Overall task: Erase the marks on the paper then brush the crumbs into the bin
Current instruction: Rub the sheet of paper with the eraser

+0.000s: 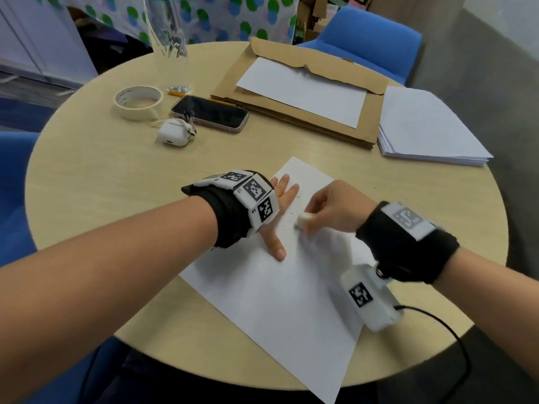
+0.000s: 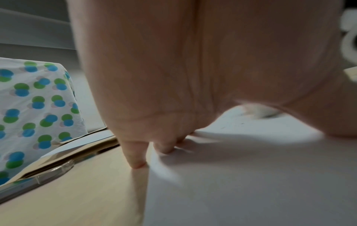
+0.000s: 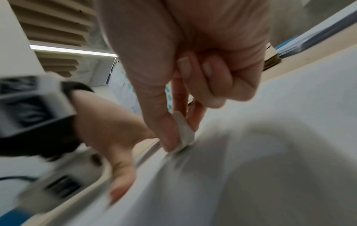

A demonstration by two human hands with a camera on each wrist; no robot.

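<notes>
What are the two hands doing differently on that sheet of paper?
The left hand lies flat with straight fingers, pressing the paper down; the right hand is curled, pinching a white eraser. The left hand holds nothing; the right hand presses the eraser's tip onto the sheet. Both wear black wrist straps and meet the same paper.

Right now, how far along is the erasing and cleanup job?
Midway through erasing. The right hand pinches the eraser against the paper, while the left hand presses the sheet flat. Dark crumbs lie scattered beside the eraser. Brushing them away is not yet done, and no bin shows in any view.
</notes>
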